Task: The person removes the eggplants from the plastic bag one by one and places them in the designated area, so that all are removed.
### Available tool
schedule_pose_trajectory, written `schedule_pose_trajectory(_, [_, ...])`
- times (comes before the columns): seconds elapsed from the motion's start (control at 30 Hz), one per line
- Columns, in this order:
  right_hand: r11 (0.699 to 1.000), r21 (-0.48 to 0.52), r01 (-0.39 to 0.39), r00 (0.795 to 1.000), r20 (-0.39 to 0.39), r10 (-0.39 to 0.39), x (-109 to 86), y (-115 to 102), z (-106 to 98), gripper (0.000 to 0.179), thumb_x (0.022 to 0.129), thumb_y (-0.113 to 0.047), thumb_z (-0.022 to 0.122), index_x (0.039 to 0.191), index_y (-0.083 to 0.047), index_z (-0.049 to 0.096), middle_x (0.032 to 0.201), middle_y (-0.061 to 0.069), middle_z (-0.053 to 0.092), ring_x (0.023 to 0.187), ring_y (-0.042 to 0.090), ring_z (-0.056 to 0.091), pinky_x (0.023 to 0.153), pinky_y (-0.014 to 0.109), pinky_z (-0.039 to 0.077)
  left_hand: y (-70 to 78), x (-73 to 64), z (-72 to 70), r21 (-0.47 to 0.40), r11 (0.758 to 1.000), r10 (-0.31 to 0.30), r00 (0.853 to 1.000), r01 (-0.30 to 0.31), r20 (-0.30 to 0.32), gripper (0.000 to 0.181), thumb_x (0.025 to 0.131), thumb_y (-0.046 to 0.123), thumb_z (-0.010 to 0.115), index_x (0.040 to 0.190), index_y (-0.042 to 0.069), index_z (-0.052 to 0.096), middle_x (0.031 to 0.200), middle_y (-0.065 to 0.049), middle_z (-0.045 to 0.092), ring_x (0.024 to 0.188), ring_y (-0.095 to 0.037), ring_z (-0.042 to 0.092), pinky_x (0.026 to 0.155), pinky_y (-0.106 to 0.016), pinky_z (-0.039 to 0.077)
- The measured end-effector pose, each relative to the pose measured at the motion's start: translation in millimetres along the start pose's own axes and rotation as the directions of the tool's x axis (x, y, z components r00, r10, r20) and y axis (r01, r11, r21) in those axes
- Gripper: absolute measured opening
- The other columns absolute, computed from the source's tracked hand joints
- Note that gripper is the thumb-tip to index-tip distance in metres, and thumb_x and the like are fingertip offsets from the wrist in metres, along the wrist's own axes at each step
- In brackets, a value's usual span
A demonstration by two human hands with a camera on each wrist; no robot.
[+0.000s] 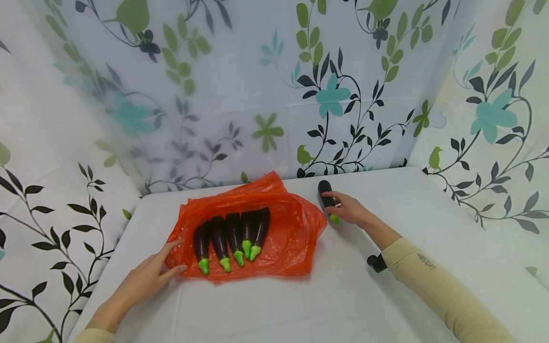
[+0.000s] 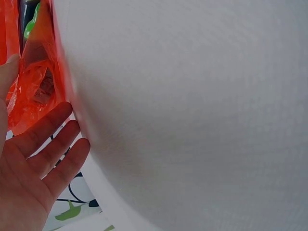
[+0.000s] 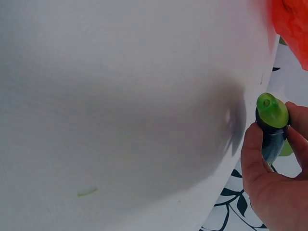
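Note:
An orange-red plastic bag (image 1: 283, 247) lies spread on the white table, its mouth facing me. Several dark toy eggplants (image 1: 218, 238) with bright green stems lie side by side in it. My left hand (image 1: 146, 271) is at the bag's left edge, thumb and fingers spread and fairly straight against the plastic; the left wrist view shows the same hand (image 2: 36, 163) beside the bag (image 2: 41, 86). To the right of the bag, my right hand (image 1: 347, 208) pinches one more eggplant (image 1: 324, 188) between thumb and fingers. Its green stem (image 3: 272, 110) points toward the right wrist camera.
A small black object (image 1: 376, 263) shows beside my right forearm, at the sleeve's end. Behind the white table (image 1: 266, 309) hangs a curtain (image 1: 240, 95) printed with leaves, flowers and birds. A thin green mark (image 3: 87, 192) shows on the white surface in the right wrist view.

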State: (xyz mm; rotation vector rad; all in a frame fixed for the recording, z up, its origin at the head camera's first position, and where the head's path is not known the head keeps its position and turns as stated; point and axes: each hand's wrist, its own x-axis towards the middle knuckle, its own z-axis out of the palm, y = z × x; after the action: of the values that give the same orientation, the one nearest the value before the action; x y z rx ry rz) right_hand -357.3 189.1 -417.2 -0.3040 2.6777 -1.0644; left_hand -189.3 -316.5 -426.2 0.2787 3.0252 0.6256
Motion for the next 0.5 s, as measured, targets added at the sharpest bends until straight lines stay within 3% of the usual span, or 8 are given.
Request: schedule_pose_trajectory(0.5, [0.996,-0.071,0.045,0.999,-0.002,-0.046,3.4,3,12,0.054,0.097,-0.022,0.062,0.146,-0.014,0.044,0.131,0.023,0.053,0.114,0.036,0.051,0.09,0.045,0.052,1.8,0.4,-1.8,0.002,1.0,-0.006,1.0,0.006,0.014,0.074,0.09,0.05,0.065,0.146,0.016,0.032,0.082,0.0,0.051,0.075,-0.017,0.05,0.059,-0.035,0.043])
